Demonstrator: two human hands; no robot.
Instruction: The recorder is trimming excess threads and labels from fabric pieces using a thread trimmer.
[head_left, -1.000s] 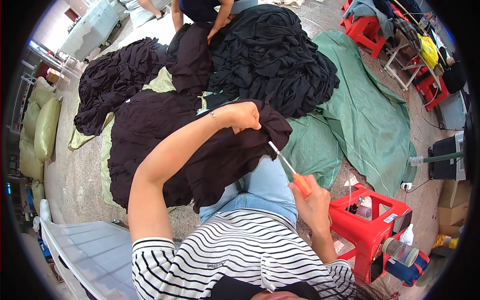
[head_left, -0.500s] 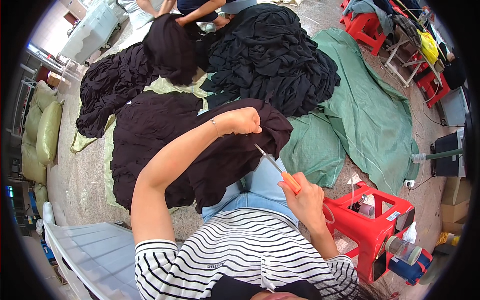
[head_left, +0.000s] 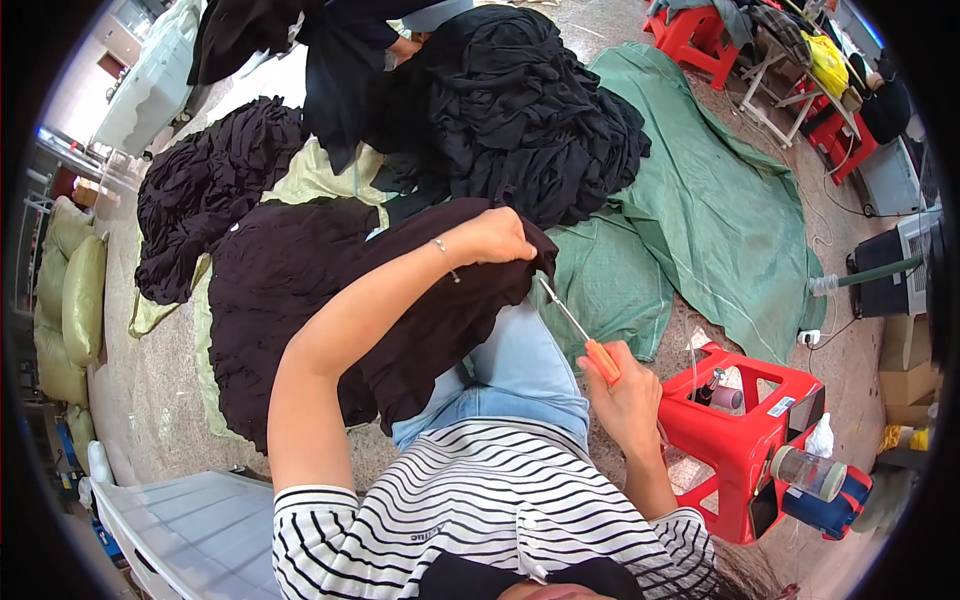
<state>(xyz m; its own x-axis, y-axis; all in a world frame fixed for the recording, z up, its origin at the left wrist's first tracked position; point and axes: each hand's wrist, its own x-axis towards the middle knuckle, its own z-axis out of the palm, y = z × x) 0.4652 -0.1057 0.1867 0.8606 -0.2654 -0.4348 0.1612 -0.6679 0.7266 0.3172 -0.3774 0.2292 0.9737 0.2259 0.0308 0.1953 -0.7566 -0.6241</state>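
Observation:
My left hand [head_left: 495,237] is closed on the edge of a dark brown garment [head_left: 425,335], which drapes over my lap and hangs down toward the left. My right hand [head_left: 625,400] grips the orange handle of a slim metal-shafted tool [head_left: 602,362]. Its pale tip points up and left, just below the garment's edge by my left fist, apart from the cloth. Exactly what kind of tool it is, I cannot make out. Beyond the garment lies a spread of dark brown cloth [head_left: 285,260].
A black cloth heap [head_left: 540,110] and a brown one [head_left: 215,185] lie ahead. Green sheeting [head_left: 720,200] covers floor to the right. A red stool [head_left: 740,440] holding small items stands by my right arm. A person [head_left: 400,45] handles dark cloth at the back.
My left hand has shifted slightly right with the garment's edge. The tool has moved right and down. At the back, the person has lifted dark cloth up and to the left.

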